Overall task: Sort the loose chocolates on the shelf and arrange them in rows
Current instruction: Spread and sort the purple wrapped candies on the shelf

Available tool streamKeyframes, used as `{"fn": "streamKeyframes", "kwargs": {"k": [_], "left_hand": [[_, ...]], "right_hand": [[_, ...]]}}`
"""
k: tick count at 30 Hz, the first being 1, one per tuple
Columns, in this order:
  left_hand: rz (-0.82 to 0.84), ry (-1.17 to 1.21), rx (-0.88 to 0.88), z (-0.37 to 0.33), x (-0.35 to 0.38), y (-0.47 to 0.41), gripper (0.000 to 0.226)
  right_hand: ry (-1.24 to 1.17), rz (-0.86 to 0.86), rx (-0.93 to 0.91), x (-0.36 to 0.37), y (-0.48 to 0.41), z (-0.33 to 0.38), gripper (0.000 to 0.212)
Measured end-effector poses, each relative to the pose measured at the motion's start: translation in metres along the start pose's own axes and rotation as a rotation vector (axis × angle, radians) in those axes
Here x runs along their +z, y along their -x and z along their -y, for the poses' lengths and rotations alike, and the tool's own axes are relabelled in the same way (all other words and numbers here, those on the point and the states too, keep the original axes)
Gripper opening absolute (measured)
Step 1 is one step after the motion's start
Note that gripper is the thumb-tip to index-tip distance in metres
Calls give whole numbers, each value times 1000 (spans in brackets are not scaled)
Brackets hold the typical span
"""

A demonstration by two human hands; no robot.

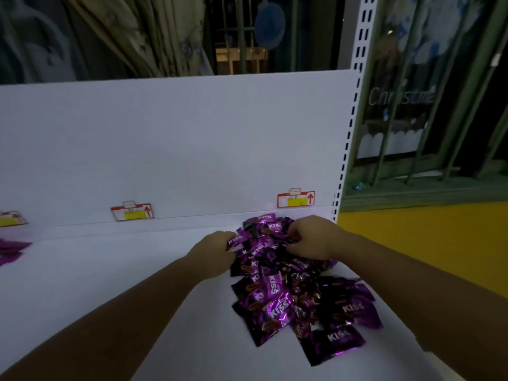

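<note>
Chocolates (pixel 275 287) heaped between left hand (pixel 213 250) and right hand (pixel 310 239), both curled gripping some; slick foil may slip, dropping pieces off the shelf (pixel 132 273) beside the right hand.

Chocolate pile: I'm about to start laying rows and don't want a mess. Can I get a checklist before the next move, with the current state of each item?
1. Chocolate pile sorted: not ok, wrappers overlap in a heap.
2. Left hand has a hold: ok, fingers curl on wrappers at the heap's left edge.
3. Right hand has a hold: cannot tell, fingertips hidden among wrappers.
4. Bare shelf for rows: ok, left of the heap.
</note>
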State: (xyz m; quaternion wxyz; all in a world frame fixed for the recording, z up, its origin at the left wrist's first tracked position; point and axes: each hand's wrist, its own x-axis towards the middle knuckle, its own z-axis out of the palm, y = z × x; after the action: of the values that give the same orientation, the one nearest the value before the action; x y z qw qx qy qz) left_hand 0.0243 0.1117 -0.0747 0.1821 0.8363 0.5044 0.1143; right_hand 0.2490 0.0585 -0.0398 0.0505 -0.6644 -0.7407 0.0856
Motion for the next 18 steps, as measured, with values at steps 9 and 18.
{"fn": "streamKeyframes", "kwargs": {"k": [9,18], "left_hand": [[-14,-68,-3,10,-3,-17,32],[-79,92,57,27,-9,-26,18]], "right_hand": [[-450,-113,122,-21,-15,-6,15],[-386,-161,69,-20,-31,-3,13]]}}
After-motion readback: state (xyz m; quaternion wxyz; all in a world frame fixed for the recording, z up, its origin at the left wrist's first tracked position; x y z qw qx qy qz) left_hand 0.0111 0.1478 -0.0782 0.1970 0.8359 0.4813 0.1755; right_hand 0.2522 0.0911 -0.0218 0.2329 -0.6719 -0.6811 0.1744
